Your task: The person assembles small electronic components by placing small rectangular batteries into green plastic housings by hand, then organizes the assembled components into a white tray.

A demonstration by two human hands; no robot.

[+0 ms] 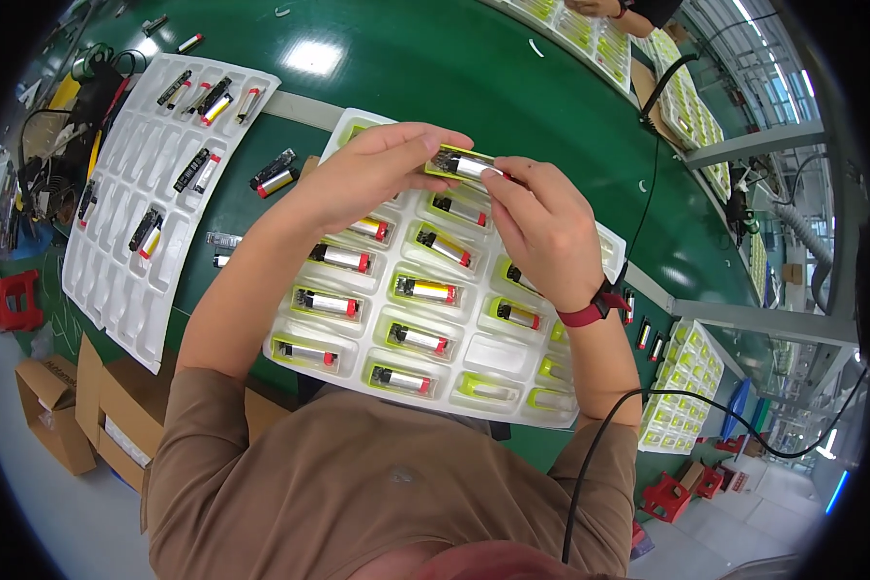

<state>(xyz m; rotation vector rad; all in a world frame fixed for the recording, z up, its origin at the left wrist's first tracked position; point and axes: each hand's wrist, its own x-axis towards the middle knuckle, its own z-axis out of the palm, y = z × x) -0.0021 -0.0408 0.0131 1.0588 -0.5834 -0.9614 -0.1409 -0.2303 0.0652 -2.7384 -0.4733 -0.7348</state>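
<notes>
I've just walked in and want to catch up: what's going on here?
A person holds a lime-green shell with a silver cylinder in it over a white tray, left hand at one end, right hand at the other. Many pockets below hold similar shells with cylinders; one pocket nearer the person has no shell. On the left, another tray holds loose cylinders and black parts.

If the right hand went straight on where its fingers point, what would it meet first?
The yellow-green casing at its fingertips; beyond that, probably the left hand, though depth is unclear.
</notes>
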